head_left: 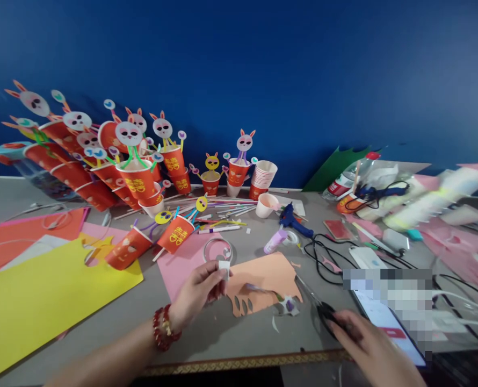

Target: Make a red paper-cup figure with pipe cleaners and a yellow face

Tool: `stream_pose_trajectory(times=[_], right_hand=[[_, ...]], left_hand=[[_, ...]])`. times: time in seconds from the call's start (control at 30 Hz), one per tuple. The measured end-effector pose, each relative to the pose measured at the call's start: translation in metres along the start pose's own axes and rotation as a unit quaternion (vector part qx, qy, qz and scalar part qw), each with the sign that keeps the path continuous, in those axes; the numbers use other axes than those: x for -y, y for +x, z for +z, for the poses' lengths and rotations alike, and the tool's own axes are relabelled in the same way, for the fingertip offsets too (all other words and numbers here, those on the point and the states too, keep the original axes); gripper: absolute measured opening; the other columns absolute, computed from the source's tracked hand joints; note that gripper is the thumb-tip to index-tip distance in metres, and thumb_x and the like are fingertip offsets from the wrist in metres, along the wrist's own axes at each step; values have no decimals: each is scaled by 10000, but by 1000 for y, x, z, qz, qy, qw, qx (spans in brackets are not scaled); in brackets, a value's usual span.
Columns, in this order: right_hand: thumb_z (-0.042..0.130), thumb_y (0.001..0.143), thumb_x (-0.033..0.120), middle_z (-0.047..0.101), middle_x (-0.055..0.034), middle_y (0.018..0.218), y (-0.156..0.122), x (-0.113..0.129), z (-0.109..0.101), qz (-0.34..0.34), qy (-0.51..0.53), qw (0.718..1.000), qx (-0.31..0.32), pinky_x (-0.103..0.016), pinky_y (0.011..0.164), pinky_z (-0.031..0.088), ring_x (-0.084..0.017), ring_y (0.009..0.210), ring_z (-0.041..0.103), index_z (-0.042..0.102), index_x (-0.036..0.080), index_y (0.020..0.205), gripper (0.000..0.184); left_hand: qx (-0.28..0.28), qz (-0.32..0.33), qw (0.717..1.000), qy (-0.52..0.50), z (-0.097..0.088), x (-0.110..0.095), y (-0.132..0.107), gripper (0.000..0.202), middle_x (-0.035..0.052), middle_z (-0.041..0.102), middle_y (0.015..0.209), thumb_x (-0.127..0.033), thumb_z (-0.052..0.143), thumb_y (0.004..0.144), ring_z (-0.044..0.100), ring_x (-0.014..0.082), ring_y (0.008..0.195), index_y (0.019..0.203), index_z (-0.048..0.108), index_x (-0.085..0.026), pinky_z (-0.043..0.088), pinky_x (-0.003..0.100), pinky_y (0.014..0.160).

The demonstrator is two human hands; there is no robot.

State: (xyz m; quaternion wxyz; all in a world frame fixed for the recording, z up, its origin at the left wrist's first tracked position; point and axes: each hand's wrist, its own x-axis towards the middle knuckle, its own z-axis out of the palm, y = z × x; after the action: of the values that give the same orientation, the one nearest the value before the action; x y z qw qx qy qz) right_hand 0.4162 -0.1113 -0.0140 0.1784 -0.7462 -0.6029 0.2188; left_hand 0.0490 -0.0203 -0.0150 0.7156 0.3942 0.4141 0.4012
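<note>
Between the thumb and fingers of my left hand point(201, 287) is a small white piece of paper point(224, 267), pinched upright over the table. My right hand point(368, 341) is closed around the black handles of a pair of scissors point(324, 313), whose blades point up and left across the edge of an orange sheet of paper point(269, 274) with cut-out holes. On that sheet's lower right lies a whitish scrap point(289, 305) with a purple spot. A thin white sliver point(275, 324) is just below it. A pink sheet point(174, 269) lies behind my left hand.
Red paper cups point(136, 180) with rabbit figures crowd the back left. A blue glue gun point(293, 219), a purple glue stick point(275, 242) and black cables point(323, 252) lie right of centre. A phone point(388, 328) rests beside my right hand; a yellow sheet point(62, 290) spreads left.
</note>
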Motion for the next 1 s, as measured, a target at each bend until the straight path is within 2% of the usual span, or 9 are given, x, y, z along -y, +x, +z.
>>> stream_pose_trajectory(times=[0.13,0.2,0.33,0.47,0.6,0.67,0.77,0.87,1.0], right_hand=[[678,733,570,789,-113,938,-6,6,-6,70,214,971,85,-300,572,602,-271,709,753,670,233,980,418],[692,735,558,786,-129,959,-6,14,-2,77,275,952,107,-312,579,617,-269,686,754,660,216,1042,461],[735,698,530,787,-99,906,5,18,3,80,272,959,19,-290,608,634,-267,738,759,700,218,958,408],[800,626,541,790,-95,902,9,13,-6,98,279,955,-18,-285,626,639,-289,790,759,728,217,894,427],[784,695,583,751,-95,827,0,41,-5,45,347,935,-49,-277,591,591,-231,667,701,692,204,944,463],[706,750,659,681,-74,697,2,70,4,-7,368,929,27,-270,481,504,-175,516,590,666,179,864,496],[626,760,757,635,-51,653,22,119,22,-88,334,923,169,-262,456,415,-143,485,505,615,177,848,587],[634,738,776,600,-21,666,51,160,38,-164,281,922,208,-265,548,425,-159,595,545,563,195,762,586],[541,794,800,515,20,630,75,191,57,-224,308,882,279,-249,537,388,-122,548,483,509,202,725,603]], left_hand=[[-1,5,1000,12,0,-5,1,351,-30,606,572,-505,680,835,463,50,419,806,606,-163,329,152,398],[2,1,1000,19,0,-7,2,357,-33,608,570,-517,683,824,459,59,387,800,586,-175,302,158,350],[-6,23,999,22,-1,-7,2,338,-37,609,562,-498,673,840,445,48,402,817,587,-172,309,149,381],[2,53,998,35,-2,-7,4,373,-31,604,546,-519,681,825,467,54,441,803,591,-157,370,168,464],[1,50,998,34,-2,-8,7,388,-35,594,530,-537,695,797,451,66,428,792,585,-165,353,190,458],[-5,50,998,34,-3,-9,8,369,-33,595,533,-520,681,814,451,68,436,782,582,-166,351,194,468],[-14,62,997,35,-4,-14,7,345,-27,603,549,-494,655,845,461,73,459,762,571,-170,355,198,488],[-33,79,996,32,-6,-26,3,353,-22,599,550,-494,661,837,451,78,464,737,568,-170,348,205,488],[-73,117,990,37,-8,-44,-2,347,-4,614,610,-481,669,831,482,88,519,727,579,-162,375,213,525]])
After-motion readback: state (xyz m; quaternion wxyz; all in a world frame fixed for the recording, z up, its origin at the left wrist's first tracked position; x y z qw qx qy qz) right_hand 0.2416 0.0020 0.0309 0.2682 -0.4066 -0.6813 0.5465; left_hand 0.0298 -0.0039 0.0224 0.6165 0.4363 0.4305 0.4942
